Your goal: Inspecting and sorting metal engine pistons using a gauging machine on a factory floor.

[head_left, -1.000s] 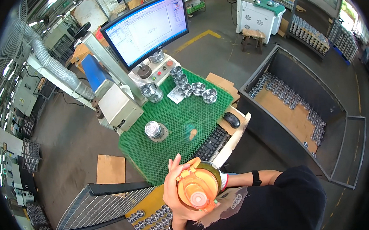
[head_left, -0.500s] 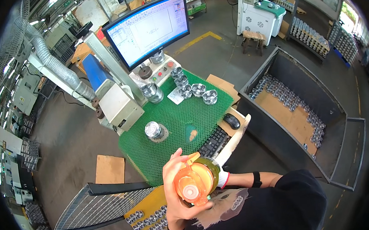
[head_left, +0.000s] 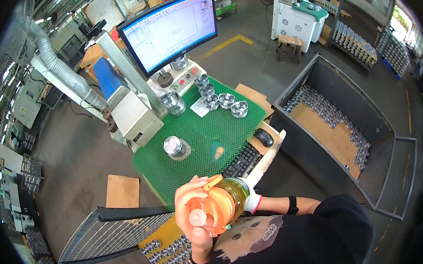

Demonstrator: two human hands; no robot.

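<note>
I hold a drink bottle with an orange lid [head_left: 222, 203] and a clear body with yellow-green liquid [head_left: 237, 193] close to my chest. The bottle lies tilted, lid end toward the left. My left hand [head_left: 181, 203] is bare and wraps round the lid end. At the other end, my right hand [head_left: 252, 202], in a white glove with a red cuff edge, grips the base; its fingers are mostly hidden behind the bottle. Beyond the bottle, a shiny metal piston [head_left: 172, 145] stands on a round fixture on the green mesh mat [head_left: 197, 143].
A monitor [head_left: 170, 32] stands behind the mat, beside a grey-white machine head [head_left: 137, 118]. Several pistons [head_left: 211, 101] sit at the mat's far side. A keyboard [head_left: 243, 160] and mouse [head_left: 264, 137] lie on the right. A dark bin [head_left: 367, 116] of pistons stands further right.
Both hands have shifted slightly left with the bottle. It lies more on its side, showing more of the yellow-green body.
</note>
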